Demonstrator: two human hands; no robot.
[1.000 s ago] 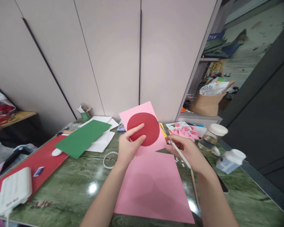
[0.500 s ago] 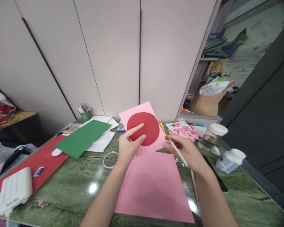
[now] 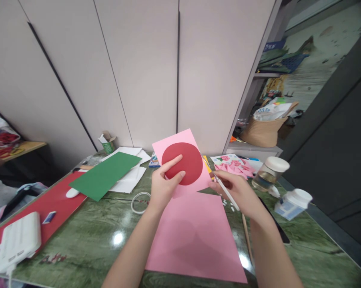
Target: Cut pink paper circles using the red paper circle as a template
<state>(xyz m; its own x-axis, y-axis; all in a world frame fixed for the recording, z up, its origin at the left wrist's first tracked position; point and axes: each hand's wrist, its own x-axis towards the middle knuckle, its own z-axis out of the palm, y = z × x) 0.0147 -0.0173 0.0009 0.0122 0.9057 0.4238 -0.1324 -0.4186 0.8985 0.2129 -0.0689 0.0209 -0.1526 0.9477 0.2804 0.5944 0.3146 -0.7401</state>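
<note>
My left hand [image 3: 166, 181] grips a pink paper sheet [image 3: 180, 138] with a red paper circle [image 3: 188, 160] lying on its face. The thumb and index finger press on the circle, and the other fingers are hidden behind the sheet. My right hand [image 3: 233, 188] is closed around a slim white-handled tool [image 3: 227, 195] with a thin metal end; its exact kind is unclear. That end lies along the right edge of the held sheet. Below both hands, a larger pink sheet [image 3: 198, 240] rests flat on the green table [image 3: 108, 244].
Green paper [image 3: 107, 176], white sheets [image 3: 129, 184] and red paper [image 3: 62, 200] lie left, near a white power bank [image 3: 20, 240]. A coiled white cable [image 3: 133, 204] is beside my left wrist. A jar [image 3: 270, 173], white bottle [image 3: 293, 204] and dark phone [image 3: 281, 230] are right.
The held sheet and red circle have shifted very slightly to the right. Both hands keep their grips, and the rest looks the same.
</note>
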